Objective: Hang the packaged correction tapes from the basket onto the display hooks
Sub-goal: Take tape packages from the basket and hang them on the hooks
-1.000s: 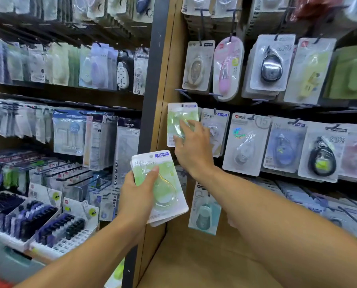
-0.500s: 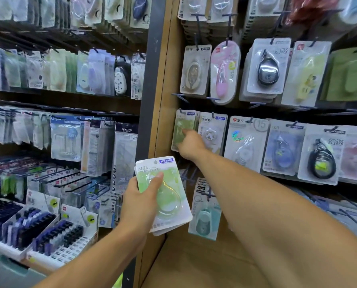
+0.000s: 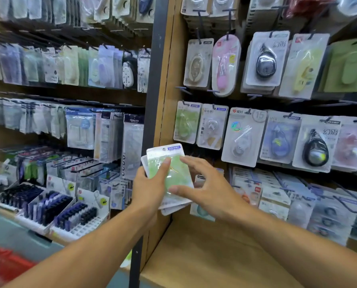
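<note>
**Green correction tapes held in front of the full display wall**

The left hand (image 3: 150, 190) grips a small stack of packaged green correction tapes (image 3: 169, 175), with the thumb curled over the front of the top pack. The right hand (image 3: 206, 194) is at the stack's right edge; its fingers (image 3: 191, 163) are spread apart, the thumb and forefinger touching the top pack without closing on it. The stack is low before the wooden panel (image 3: 167, 84), below the middle row of hooks.

On that row, at the far left, one green pack (image 3: 186, 122) already hangs on its hook (image 3: 185, 103). Just beside it hangs a white pack (image 3: 212, 127), then a pack marked 15 (image 3: 243, 136), a blue one (image 3: 279, 138) and a black one (image 3: 315, 144). The row above carries a beige pack (image 3: 197, 63), a pink oval pack (image 3: 225, 65) and a grey one (image 3: 266, 59). More packs crowd the hooks behind and below the right hand.

A dark upright post (image 3: 151, 80) divides the wall. To its left are more hanging stationery and trays of dark pens (image 3: 49, 206). A red basket (image 3: 3, 265) shows in the lower left corner. A wooden shelf (image 3: 204, 256) lies under the arms.
</note>
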Demonstrator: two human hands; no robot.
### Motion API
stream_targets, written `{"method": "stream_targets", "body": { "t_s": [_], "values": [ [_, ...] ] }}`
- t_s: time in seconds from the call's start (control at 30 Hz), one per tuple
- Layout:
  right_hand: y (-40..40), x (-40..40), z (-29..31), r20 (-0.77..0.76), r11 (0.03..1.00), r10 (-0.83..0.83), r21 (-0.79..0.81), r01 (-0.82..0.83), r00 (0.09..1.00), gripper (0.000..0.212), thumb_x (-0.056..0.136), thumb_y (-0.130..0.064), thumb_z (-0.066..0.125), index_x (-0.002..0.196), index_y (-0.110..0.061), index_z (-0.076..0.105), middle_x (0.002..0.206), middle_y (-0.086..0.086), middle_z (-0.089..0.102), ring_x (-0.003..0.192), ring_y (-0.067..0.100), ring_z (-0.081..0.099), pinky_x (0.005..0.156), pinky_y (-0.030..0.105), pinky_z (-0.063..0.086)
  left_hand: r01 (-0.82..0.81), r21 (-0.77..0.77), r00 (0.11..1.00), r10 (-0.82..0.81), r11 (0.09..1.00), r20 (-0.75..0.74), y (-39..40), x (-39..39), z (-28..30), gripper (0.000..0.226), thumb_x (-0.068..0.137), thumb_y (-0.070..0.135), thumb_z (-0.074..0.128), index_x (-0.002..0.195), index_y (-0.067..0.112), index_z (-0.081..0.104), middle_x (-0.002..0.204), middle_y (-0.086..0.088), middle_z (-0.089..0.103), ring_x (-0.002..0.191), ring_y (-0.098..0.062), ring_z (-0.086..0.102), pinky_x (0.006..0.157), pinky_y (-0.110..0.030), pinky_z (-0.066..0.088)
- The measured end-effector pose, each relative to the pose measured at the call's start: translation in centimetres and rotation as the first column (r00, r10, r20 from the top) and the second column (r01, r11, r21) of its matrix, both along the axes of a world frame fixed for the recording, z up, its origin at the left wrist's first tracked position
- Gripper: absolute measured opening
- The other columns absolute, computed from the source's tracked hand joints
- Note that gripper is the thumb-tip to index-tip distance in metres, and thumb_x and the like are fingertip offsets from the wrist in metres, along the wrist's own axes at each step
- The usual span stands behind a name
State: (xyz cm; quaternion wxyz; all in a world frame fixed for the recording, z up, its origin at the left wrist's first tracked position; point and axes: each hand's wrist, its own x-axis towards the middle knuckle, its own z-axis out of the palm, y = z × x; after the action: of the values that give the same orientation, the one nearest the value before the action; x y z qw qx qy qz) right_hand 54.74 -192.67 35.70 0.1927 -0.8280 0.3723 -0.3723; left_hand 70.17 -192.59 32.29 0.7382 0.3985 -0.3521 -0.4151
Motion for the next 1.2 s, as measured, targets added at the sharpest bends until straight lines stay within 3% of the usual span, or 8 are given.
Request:
{"method": "stream_targets", "body": {
  "t_s": [0.07,0.23,0.53,0.63,0.77,0.87,1.0,1.2],
  "values": [
    [0.8,-0.5,-1.0,-0.041,0.998,-0.050,-0.033,0.048,0.998,0.095,0.069,-0.061,0.080,0.152,-0.037,0.039,0.151,-0.030,0.030,0.134,-0.014,0.031,0.094,-0.004,0.028,0.015,0.002,1.000,-0.015,1.000,0.008,0.3,-0.8,0.0,0.041,0.090,0.036,0.079,0.122,0.014,0.066,0.101,-0.006,0.081,0.086,-0.025,0.080,0.075,-0.043,0.066],
    [1.5,-1.1,-0.9,-0.054,0.995,-0.101,-0.032,0.100,0.993,0.086,0.081,-0.042,0.081,0.154,-0.029,0.037,0.155,-0.024,0.028,0.131,-0.012,0.029,0.090,-0.008,0.023,0.069,0.000,0.998,-0.069,0.998,0.011,1.2,-1.7,0.2,0.038,0.091,0.029,0.079,0.122,0.013,0.066,0.104,-0.005,0.081,0.092,-0.025,0.080,0.084,-0.046,0.065],
    [1.5,-1.4,-0.1,-0.014,0.965,-0.218,-0.152,0.213,0.976,0.067,0.088,-0.042,0.072,0.148,-0.037,0.045,0.152,-0.020,0.039,0.137,0.003,0.040,0.112,0.028,0.038,0.234,-0.006,0.971,-0.234,0.972,0.052,2.8,-0.5,1.7,0.034,0.098,0.033,0.070,0.128,0.016,0.068,0.114,-0.006,0.080,0.104,-0.028,0.077,0.099,-0.051,0.058],
    [0.8,-1.1,0.0,0.005,0.961,-0.256,-0.112,0.255,0.967,0.058,0.086,-0.046,0.072,0.139,-0.032,0.053,0.152,-0.018,0.038,0.135,0.003,0.042,0.107,0.025,0.039,0.254,-0.010,0.963,-0.251,0.967,0.099,3.2,-0.3,1.6,0.030,0.097,0.025,0.071,0.126,0.018,0.070,0.113,-0.003,0.080,0.102,-0.025,0.078,0.091,-0.046,0.061],
    [-0.6,-0.2,0.2,0.082,0.968,-0.238,-0.058,0.243,0.968,0.054,0.088,-0.039,0.074,0.135,-0.029,0.050,0.144,-0.016,0.045,0.121,0.003,0.047,0.084,0.010,0.038,0.265,-0.003,0.956,-0.262,0.964,0.129,3.1,0.4,0.7,0.030,0.095,0.015,0.072,0.125,0.016,0.070,0.113,-0.004,0.080,0.100,-0.024,0.078,0.078,-0.036,0.064],
    [-2.2,0.7,1.2,0.150,0.944,-0.256,-0.174,0.280,0.955,0.052,0.092,-0.030,0.070,0.140,-0.031,0.050,0.139,-0.013,0.052,0.125,0.009,0.049,0.100,0.026,0.044,0.183,0.024,0.973,-0.185,0.983,0.142,2.7,1.1,0.2,0.031,0.093,0.005,0.074,0.122,0.017,0.071,0.109,-0.004,0.081,0.097,-0.024,0.078,0.082,-0.040,0.064],
    [-5.7,2.2,4.1,0.099,0.848,-0.320,-0.413,0.331,0.942,0.053,0.095,-0.023,0.066,0.145,-0.026,0.050,0.150,-0.007,0.047,0.138,0.015,0.039,0.118,0.033,0.030,0.090,0.043,0.987,-0.095,0.995,0.130,1.9,1.6,0.0,0.030,0.094,0.003,0.074,0.116,0.023,0.071,0.113,-0.004,0.078,0.101,-0.025,0.075,0.087,-0.044,0.062],
    [-9.9,5.2,6.9,0.033,0.821,-0.418,-0.413,0.393,0.908,0.052,0.096,-0.025,0.063,0.147,-0.024,0.050,0.154,-0.003,0.042,0.138,0.025,0.037,0.114,0.040,0.032,0.096,-0.027,0.992,-0.094,0.995,0.088,1.3,2.4,0.2,0.022,0.097,0.011,0.071,0.110,0.029,0.071,0.105,0.004,0.081,0.098,-0.023,0.078,0.086,-0.047,0.063]
  ]
}}
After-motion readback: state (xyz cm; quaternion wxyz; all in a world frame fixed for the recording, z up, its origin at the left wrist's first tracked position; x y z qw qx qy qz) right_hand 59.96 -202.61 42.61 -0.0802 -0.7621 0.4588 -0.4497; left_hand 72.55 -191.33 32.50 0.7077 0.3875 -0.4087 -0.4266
